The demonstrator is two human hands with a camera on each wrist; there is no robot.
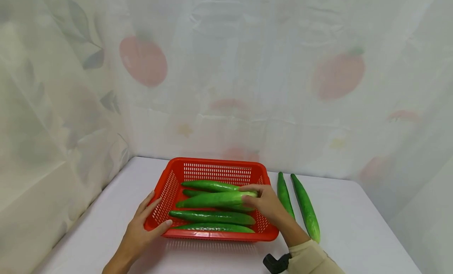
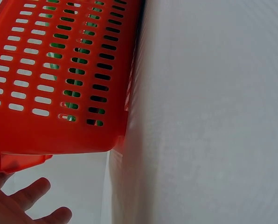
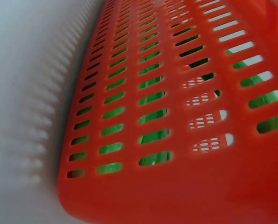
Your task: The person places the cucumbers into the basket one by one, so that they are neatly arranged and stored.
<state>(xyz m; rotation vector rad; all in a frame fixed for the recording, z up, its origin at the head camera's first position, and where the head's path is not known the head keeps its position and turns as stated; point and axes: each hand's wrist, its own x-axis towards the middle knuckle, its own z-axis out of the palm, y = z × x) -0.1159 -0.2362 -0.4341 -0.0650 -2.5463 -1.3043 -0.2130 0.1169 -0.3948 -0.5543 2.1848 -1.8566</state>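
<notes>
A red plastic basket (image 1: 212, 236) with slotted walls holds several long green cucumbers, lying lengthwise from left to right. My right hand (image 1: 263, 203) is inside its right part and grips the right end of a lighter green cucumber (image 1: 212, 200). That cucumber overlaps others behind it. In front of it lie a dark, glossy cucumber (image 1: 212, 217) and another cucumber (image 1: 219, 227) along the near wall. My left hand (image 1: 141, 227) rests at the basket's left front corner, its thumb by the front rim, fingers spread along the left side; fingertips (image 2: 36, 189) show in the left wrist view.
Right of the basket, two more cucumbers lie on the white table (image 1: 354, 227), one shorter-looking cucumber (image 1: 284, 193) near the basket and a longer cucumber (image 1: 307, 209) beyond it. A pale fruit-printed curtain (image 1: 247, 69) hangs behind the table and along its sides.
</notes>
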